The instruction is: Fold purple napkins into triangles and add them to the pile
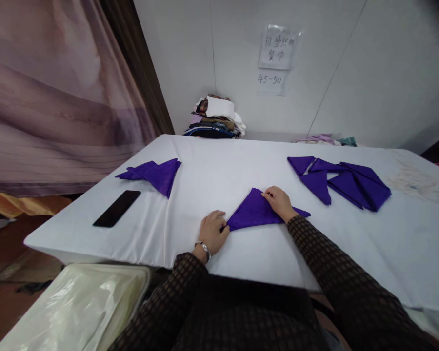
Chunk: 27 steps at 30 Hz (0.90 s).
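A purple cloth napkin (254, 210), folded into a triangle, lies on the white-covered table (212, 170) in front of me. At its left corner, my left hand (214, 231) has thumb and fingers closed on the pointed tip. My right hand (279, 202) pinches the cloth close to its upper point, with the wrist resting across the right part of the napkin. The right corner pokes out beyond that wrist. Part of the fabric is hidden under the right hand.
Several folded purple napkins (351, 183) lie to the right, and more purple cloth (157, 174) to the left. A black phone (117, 208) rests near the left edge. Piled fabrics (215, 117) stand by the wall. Below left is a plastic-covered bin (84, 302).
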Each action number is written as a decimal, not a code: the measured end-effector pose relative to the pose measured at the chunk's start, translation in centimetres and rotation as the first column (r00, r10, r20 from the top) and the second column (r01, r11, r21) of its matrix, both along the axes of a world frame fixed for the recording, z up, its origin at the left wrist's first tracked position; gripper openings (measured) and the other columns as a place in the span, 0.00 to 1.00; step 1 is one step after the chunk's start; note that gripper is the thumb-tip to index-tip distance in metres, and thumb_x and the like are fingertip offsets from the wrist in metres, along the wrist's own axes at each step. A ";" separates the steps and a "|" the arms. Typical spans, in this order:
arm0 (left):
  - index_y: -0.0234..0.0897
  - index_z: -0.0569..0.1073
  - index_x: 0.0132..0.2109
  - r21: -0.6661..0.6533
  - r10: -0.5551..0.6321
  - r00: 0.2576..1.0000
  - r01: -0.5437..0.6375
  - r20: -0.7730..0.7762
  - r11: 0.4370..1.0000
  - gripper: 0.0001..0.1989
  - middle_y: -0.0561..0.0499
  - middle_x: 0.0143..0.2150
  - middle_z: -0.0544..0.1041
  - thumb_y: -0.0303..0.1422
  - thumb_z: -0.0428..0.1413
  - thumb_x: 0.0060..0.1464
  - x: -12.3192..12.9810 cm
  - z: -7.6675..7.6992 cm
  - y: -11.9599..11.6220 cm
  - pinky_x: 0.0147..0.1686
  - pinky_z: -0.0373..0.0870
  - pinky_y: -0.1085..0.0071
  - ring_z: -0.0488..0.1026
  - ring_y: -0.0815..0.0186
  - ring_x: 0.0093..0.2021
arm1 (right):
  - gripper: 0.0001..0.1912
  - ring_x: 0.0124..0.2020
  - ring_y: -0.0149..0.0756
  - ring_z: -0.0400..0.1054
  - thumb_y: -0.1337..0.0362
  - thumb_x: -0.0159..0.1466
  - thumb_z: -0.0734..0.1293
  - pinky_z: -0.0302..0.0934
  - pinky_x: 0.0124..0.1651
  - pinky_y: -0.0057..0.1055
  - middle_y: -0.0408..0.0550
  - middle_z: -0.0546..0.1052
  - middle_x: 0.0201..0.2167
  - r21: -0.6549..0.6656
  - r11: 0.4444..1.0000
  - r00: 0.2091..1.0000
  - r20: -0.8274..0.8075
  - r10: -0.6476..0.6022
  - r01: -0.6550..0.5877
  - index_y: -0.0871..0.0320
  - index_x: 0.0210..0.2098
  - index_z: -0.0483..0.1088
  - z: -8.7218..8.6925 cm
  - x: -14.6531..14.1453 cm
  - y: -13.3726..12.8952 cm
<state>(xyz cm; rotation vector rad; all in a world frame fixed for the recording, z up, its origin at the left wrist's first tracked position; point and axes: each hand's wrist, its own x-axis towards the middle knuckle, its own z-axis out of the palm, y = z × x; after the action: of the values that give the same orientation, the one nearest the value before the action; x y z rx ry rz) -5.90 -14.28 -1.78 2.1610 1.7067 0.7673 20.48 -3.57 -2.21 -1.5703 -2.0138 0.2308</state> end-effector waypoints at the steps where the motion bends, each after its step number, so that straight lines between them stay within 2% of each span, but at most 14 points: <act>1: 0.40 0.70 0.26 0.000 -0.001 1.000 0.001 0.000 1.000 0.05 0.49 0.50 0.74 0.27 0.54 0.48 0.0 0.0 0.0 0.55 0.60 0.51 0.64 0.55 0.56 | 0.10 0.37 0.37 0.66 0.59 0.63 0.61 0.56 0.39 0.31 0.46 0.73 0.31 0.010 1.000 1.000 -0.026 0.008 -0.007 0.55 0.28 0.69 0.0 0.0 0.0; 7: 0.40 0.70 0.26 -0.004 -0.005 1.000 0.005 0.000 1.000 0.05 0.50 0.51 0.74 0.27 0.54 0.48 -0.1 -0.2 0.0 0.55 0.59 0.51 0.64 0.54 0.57 | 0.10 0.36 0.37 0.65 0.60 0.64 0.59 0.57 0.42 0.31 0.47 0.73 0.32 0.051 0.998 0.995 -0.093 0.024 -0.019 0.55 0.30 0.69 0.5 -0.1 -0.1; 14: 0.40 0.70 0.26 -0.012 -0.005 1.000 0.005 -0.007 1.000 0.05 0.50 0.51 0.74 0.28 0.54 0.49 -0.1 -0.2 0.0 0.55 0.59 0.50 0.63 0.54 0.57 | 0.12 0.38 0.39 0.65 0.62 0.65 0.59 0.55 0.40 0.31 0.49 0.73 0.33 -0.038 0.999 0.987 0.159 0.020 -0.015 0.56 0.30 0.70 0.4 0.0 0.0; 17: 0.40 0.70 0.27 -0.010 -0.007 1.000 0.007 -0.010 1.000 0.05 0.50 0.51 0.74 0.28 0.54 0.49 -0.1 -0.3 0.1 0.55 0.59 0.50 0.63 0.54 0.58 | 0.13 0.39 0.39 0.65 0.61 0.66 0.58 0.55 0.40 0.32 0.51 0.74 0.33 -0.038 0.999 0.980 0.201 0.007 0.001 0.56 0.30 0.71 0.5 0.0 -0.1; 22: 0.40 0.70 0.27 -0.024 -0.004 1.000 0.003 -0.026 1.000 0.05 0.49 0.51 0.74 0.29 0.53 0.49 -0.1 0.0 0.0 0.55 0.59 0.51 0.63 0.54 0.58 | 0.15 0.40 0.40 0.65 0.60 0.67 0.58 0.55 0.41 0.32 0.52 0.74 0.34 -0.015 1.000 0.973 0.231 -0.011 0.015 0.56 0.31 0.72 1.0 -0.1 -0.4; 27: 0.40 0.70 0.28 -0.046 -0.004 0.999 0.002 -0.045 0.999 0.05 0.50 0.52 0.73 0.29 0.52 0.49 0.0 0.3 -0.2 0.56 0.58 0.53 0.62 0.56 0.58 | 0.10 0.42 0.39 0.65 0.60 0.65 0.60 0.56 0.42 0.31 0.49 0.75 0.37 0.010 0.999 0.987 0.159 0.029 -0.031 0.56 0.38 0.72 1.0 -0.2 -0.2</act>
<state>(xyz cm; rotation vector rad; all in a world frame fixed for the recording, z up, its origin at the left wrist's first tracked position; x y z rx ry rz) -5.88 -14.46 -1.44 2.1651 1.7251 0.6770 20.25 -3.79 -1.23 -1.5957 -2.1574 0.1072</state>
